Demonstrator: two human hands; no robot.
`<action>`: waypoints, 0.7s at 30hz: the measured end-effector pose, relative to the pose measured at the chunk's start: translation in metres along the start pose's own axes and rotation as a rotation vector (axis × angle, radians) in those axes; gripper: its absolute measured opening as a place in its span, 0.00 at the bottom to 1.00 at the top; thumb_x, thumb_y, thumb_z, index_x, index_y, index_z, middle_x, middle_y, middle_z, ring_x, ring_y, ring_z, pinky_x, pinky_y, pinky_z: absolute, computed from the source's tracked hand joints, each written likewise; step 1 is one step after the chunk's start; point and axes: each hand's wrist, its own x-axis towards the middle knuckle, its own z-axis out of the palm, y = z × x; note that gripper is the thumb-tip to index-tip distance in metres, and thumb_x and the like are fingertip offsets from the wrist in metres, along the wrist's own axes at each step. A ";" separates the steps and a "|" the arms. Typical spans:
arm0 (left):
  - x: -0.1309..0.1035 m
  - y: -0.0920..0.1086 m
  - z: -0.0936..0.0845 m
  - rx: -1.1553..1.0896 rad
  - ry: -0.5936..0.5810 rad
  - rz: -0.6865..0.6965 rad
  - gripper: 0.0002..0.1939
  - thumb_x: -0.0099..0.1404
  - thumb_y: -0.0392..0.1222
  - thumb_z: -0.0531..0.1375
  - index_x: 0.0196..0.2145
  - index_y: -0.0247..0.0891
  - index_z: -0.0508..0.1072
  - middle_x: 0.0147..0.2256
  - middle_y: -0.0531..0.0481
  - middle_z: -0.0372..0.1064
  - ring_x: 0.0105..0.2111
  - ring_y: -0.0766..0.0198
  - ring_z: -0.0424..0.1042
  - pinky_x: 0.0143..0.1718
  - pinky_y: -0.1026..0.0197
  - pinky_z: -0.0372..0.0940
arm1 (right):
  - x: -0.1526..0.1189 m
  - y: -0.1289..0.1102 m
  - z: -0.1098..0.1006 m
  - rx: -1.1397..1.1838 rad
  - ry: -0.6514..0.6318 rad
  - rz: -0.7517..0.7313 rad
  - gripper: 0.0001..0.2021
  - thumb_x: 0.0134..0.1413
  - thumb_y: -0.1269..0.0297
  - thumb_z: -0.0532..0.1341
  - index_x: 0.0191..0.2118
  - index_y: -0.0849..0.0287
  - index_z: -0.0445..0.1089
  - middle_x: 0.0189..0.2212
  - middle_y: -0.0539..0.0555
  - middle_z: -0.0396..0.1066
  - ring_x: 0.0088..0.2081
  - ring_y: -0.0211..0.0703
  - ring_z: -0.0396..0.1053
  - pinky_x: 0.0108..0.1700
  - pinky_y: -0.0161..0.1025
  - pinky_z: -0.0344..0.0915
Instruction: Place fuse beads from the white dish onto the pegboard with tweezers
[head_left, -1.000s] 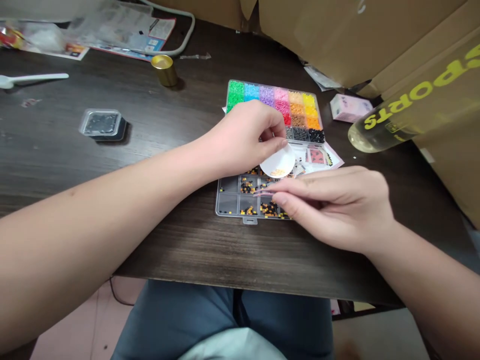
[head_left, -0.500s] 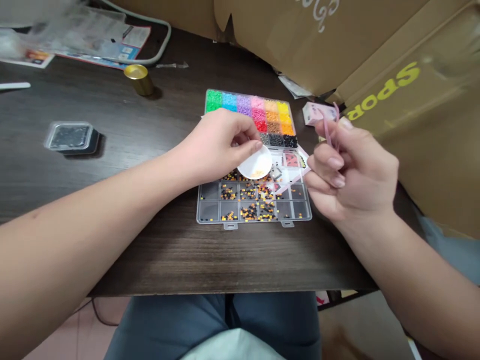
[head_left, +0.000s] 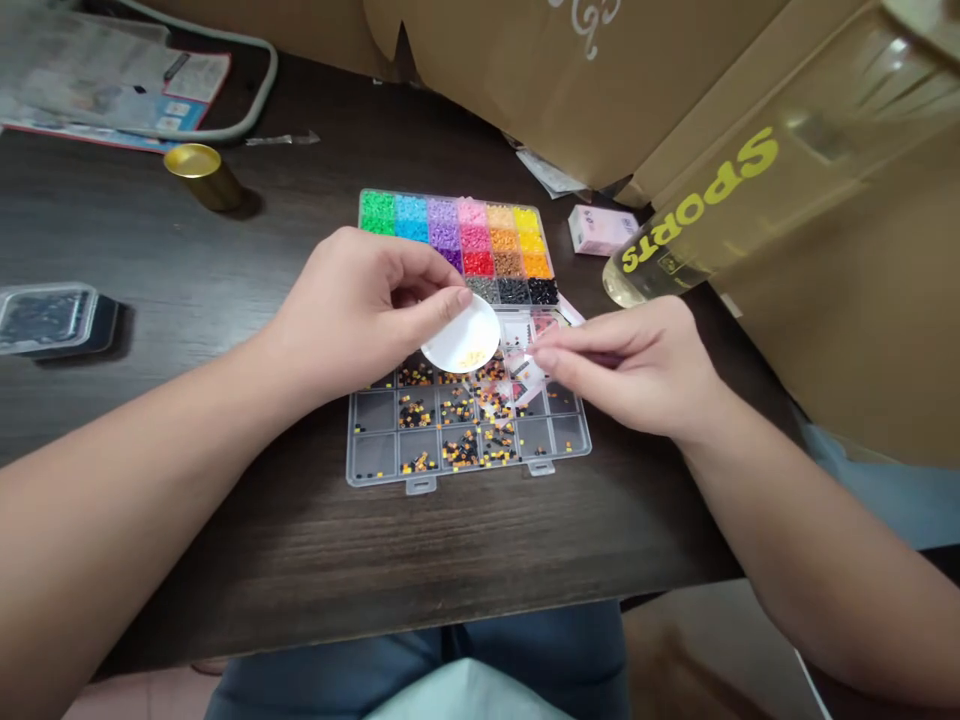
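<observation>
Pinched between my left thumb and fingers (head_left: 367, 310) is a small white round dish (head_left: 457, 330), tilted, with a few pale yellow beads (head_left: 474, 358) near its lower edge. My right hand (head_left: 630, 365) is closed on slim pink tweezers (head_left: 546, 326), mostly hidden by the fingers, just right of the dish. Below both hands lies the clear lid (head_left: 375, 455) of a bead box, its compartments scattered with black, orange and yellow beads (head_left: 461, 448). Behind my left hand, the bead box (head_left: 474, 236) holds beads sorted by colour.
A gold cylinder (head_left: 202, 178) and a clear lidded container (head_left: 56, 318) stand on the left of the dark table (head_left: 315, 560). At the right are a small pink box (head_left: 602, 230), a clear "SPORTS" bottle (head_left: 705, 200) and cardboard (head_left: 600, 90). Papers and plastic (head_left: 150, 85) lie at the back left.
My right hand has come down and left with the tweezers, from a raised position to beside the dish. My left hand still holds the dish. The view has shifted right, uncovering the bottle.
</observation>
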 end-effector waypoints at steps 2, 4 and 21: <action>0.000 -0.001 0.000 0.016 0.007 0.008 0.11 0.68 0.53 0.73 0.38 0.45 0.89 0.31 0.52 0.85 0.30 0.60 0.76 0.33 0.55 0.66 | -0.002 0.002 -0.011 0.009 -0.183 -0.048 0.10 0.63 0.70 0.76 0.45 0.48 0.93 0.38 0.50 0.91 0.31 0.40 0.87 0.33 0.30 0.82; -0.001 -0.001 0.001 0.049 0.009 0.024 0.10 0.70 0.52 0.72 0.37 0.44 0.89 0.30 0.53 0.84 0.29 0.61 0.74 0.34 0.55 0.66 | -0.004 0.005 -0.020 0.002 -0.246 -0.050 0.13 0.61 0.73 0.76 0.46 0.46 0.92 0.39 0.49 0.91 0.31 0.39 0.88 0.33 0.28 0.82; -0.001 0.001 -0.001 0.019 -0.009 0.028 0.10 0.69 0.54 0.72 0.35 0.47 0.88 0.30 0.51 0.84 0.29 0.59 0.77 0.34 0.53 0.70 | -0.008 0.014 -0.005 -0.120 0.088 -0.122 0.14 0.59 0.72 0.78 0.46 0.44 0.93 0.38 0.50 0.91 0.28 0.43 0.86 0.27 0.34 0.79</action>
